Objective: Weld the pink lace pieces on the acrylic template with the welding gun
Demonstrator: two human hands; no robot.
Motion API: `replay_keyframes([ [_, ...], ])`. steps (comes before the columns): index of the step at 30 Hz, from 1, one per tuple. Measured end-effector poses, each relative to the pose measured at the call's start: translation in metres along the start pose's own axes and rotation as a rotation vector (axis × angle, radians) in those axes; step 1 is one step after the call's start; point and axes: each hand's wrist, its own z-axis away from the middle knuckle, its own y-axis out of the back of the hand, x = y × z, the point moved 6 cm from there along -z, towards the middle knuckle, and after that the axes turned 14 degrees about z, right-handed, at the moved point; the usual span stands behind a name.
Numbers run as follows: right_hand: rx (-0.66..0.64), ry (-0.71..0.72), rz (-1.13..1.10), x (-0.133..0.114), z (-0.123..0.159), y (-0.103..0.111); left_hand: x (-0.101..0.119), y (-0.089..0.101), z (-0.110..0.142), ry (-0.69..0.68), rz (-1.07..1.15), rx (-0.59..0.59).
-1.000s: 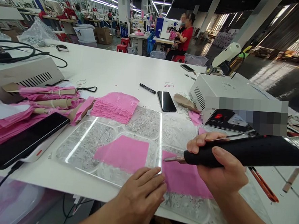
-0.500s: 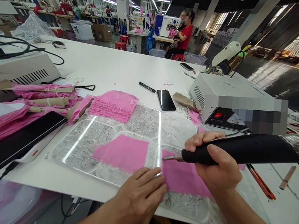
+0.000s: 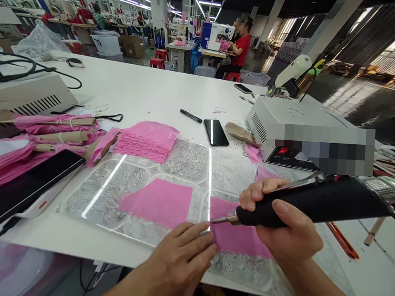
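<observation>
My right hand is wrapped round a black hand-held cutting tool whose metal tip touches the left edge of a pink lace piece. My left hand lies flat with fingers stretched, its fingertips pressing the lower left corner of that piece. The lace lies on a scratched clear plastic sheet. A second pink lace piece lies on another clear sheet to the left. A stack of pink lace pieces sits behind it.
A white machine box stands at the right, a grey box at the left. Two black phones, a black marker, rolled pink lace bundles and orange scissors lie around. A person in red sits at a far sewing machine.
The tool's tip has dropped and moved left to the lace's left edge. My left hand has stayed pressed on the corner. The view has shifted slightly.
</observation>
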Motion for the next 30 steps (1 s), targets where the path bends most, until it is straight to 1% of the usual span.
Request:
replay_keyframes([
  [6,0.003,-0.008,-0.004,0.001,-0.001,-0.003,0.000,0.000,0.000,0.004,-0.001,-0.002],
  [8,0.032,0.000,0.001,-0.004,-0.003,0.001,0.000,0.000,0.000,-0.005,0.002,0.025],
  [10,0.110,0.029,0.012,-0.011,-0.007,0.011,-0.001,0.000,0.000,0.002,-0.014,0.060],
  [12,0.234,0.084,0.038,-0.019,-0.010,0.026,-0.004,-0.001,-0.001,0.021,-0.055,0.074],
  [14,0.345,0.136,0.079,-0.024,-0.012,0.039,-0.007,-0.005,-0.002,0.050,-0.099,0.048],
  [16,0.394,0.153,0.111,-0.023,-0.013,0.045,-0.010,-0.008,-0.002,0.068,-0.123,0.017],
  [20,0.358,0.117,0.126,-0.014,-0.014,0.041,-0.015,-0.013,-0.001,0.094,-0.143,-0.024],
  [24,0.310,0.121,0.145,-0.012,-0.013,0.034,-0.017,-0.013,0.001,0.116,-0.133,0.006],
  [30,0.291,0.115,0.154,-0.009,-0.014,0.033,-0.017,-0.012,0.000,0.112,-0.146,0.024],
])
